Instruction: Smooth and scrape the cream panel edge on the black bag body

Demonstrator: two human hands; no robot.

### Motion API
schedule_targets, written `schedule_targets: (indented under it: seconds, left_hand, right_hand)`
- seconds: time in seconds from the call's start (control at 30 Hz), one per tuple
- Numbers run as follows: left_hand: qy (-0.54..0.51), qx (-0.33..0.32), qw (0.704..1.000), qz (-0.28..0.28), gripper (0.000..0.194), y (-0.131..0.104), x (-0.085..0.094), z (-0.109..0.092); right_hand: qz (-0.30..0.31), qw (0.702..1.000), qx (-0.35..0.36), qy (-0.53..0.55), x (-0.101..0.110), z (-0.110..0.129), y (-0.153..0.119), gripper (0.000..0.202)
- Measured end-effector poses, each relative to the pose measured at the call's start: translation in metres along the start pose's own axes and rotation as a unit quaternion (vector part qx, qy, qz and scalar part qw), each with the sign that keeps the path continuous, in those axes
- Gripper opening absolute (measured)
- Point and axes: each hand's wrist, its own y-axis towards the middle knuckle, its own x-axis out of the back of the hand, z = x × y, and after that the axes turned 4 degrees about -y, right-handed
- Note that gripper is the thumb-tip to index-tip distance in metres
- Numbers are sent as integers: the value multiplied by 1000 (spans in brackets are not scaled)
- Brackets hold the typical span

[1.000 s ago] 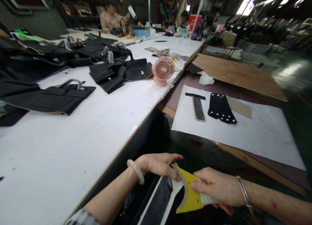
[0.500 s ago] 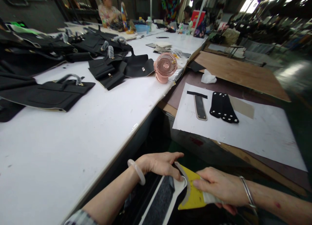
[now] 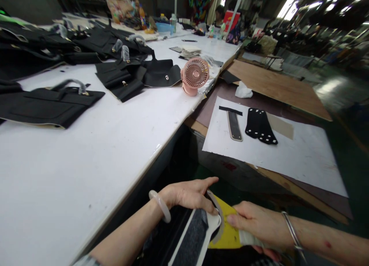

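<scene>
low in front of you, below the edge of the white table (image 3: pixel 86 162), your left hand (image 3: pixel 187 195) presses fingers down on the curved end of a dark, white-edged strap piece (image 3: pixel 193 235), while your right hand (image 3: pixel 256 225) pinches the yellow sheet (image 3: pixel 227 229) against it. keep the left fingertips flat near the curve so nothing slides, and move the yellow sheet slowly. the strap's long axis runs from lower left to upper right, rounded end pointing away from you.

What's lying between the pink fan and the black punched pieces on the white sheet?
In the head view, a crumpled white tissue lies between the pink fan and the black punched pieces.
</scene>
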Motion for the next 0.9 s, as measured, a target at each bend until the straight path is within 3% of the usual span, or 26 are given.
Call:
schedule_targets:
  seconds: [0.3,0.47,0.7,0.9]
  left_hand:
    - [-105,-15,994,16,114,4,-4,6]
    - [-112,-61,992,5,112,6,-7,11]
    - [-124,-74,990,-8,110,2,-8,9]
    - [-168,-67,983,-10,101,4,-9,13]
  right_hand:
    - [-16,999,-6,47,-10,-3,4,32]
    - [-8,998,-7,65,-10,-1,4,33]
    - [-17,992,-38,121,-21,-2,5,29]
    - [-9,998,-4,69,-10,2,6,33]
